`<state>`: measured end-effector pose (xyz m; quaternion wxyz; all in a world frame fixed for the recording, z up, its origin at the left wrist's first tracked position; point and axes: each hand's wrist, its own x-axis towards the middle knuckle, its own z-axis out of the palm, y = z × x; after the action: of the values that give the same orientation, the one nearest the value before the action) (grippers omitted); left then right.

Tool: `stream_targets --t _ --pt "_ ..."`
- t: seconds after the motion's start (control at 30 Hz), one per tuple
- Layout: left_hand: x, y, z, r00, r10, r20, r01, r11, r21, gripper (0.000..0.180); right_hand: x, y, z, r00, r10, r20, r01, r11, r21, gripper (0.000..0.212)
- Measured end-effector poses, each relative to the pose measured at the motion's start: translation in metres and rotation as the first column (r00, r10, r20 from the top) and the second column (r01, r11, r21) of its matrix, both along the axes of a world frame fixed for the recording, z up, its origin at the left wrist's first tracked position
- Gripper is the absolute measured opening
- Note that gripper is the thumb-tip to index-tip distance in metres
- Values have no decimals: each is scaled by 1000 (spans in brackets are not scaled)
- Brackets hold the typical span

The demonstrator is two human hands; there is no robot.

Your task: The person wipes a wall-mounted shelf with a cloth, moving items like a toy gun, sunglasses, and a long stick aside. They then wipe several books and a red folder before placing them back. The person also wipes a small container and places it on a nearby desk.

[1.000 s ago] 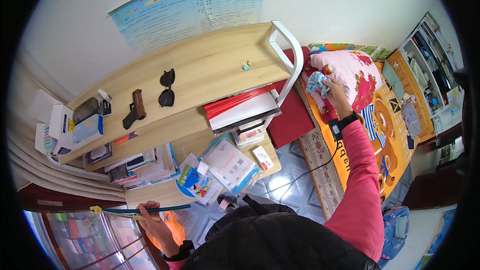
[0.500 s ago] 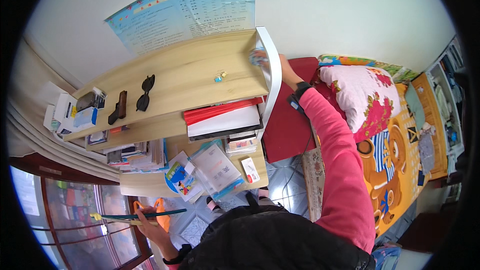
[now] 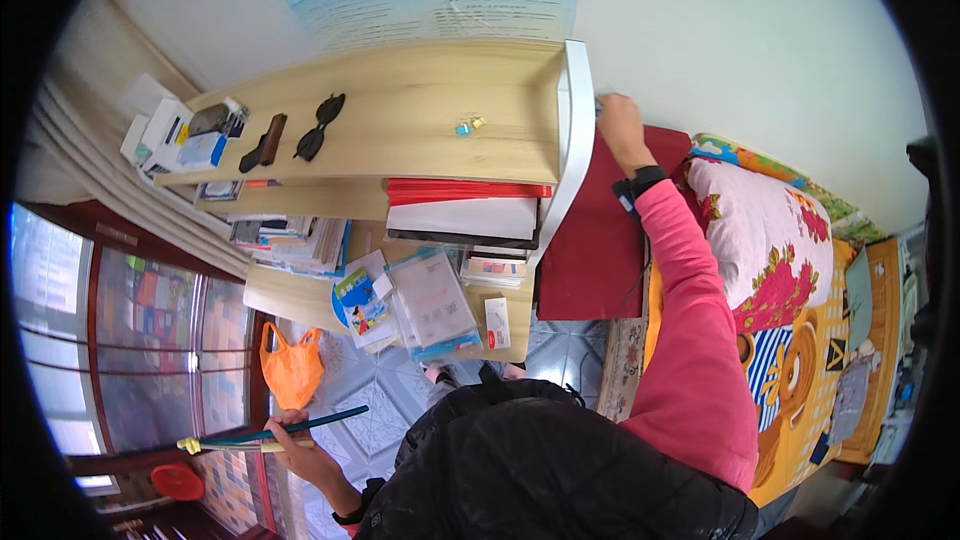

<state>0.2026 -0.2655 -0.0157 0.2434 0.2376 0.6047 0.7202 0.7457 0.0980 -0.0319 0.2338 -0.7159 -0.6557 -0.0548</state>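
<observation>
clutching sticks in left hand near orange bag, contents hidden; mostly covered cloth in right hand

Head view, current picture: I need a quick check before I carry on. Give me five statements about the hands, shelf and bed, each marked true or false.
1. The left hand holds a dark green rod. True.
2. The sunglasses lie between the pistol-shaped object and the small clips on the top shelf. True.
3. The right hand is over the top shelf. False: it is outside it, to the right of the white end frame.
4. The pillow is plain blue. False: it is pale pink with red flowers.
5. The bag near the left hand is orange. True.
</observation>
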Motion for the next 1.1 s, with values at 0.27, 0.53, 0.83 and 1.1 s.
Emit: stream_targets --t 0.27,0.53,0.83,1.1 --pt "9 -12 2 996 41 73 -45 998 47 23 -26 6 2 808 512 -292 -403 841 361 25" --pt "31 3 6 997 -24 67 22 999 32 24 -19 -40 -6 571 621 -537 -685 721 105 27" --pt "22 -16 -2 997 51 50 -52 998 26 25 -18 -83 36 636 155 -756 -540 789 -293 29" --pt "-15 -47 -6 988 149 41 -150 989 18 23 26 -98 29 931 23 -365 -161 921 -354 22"
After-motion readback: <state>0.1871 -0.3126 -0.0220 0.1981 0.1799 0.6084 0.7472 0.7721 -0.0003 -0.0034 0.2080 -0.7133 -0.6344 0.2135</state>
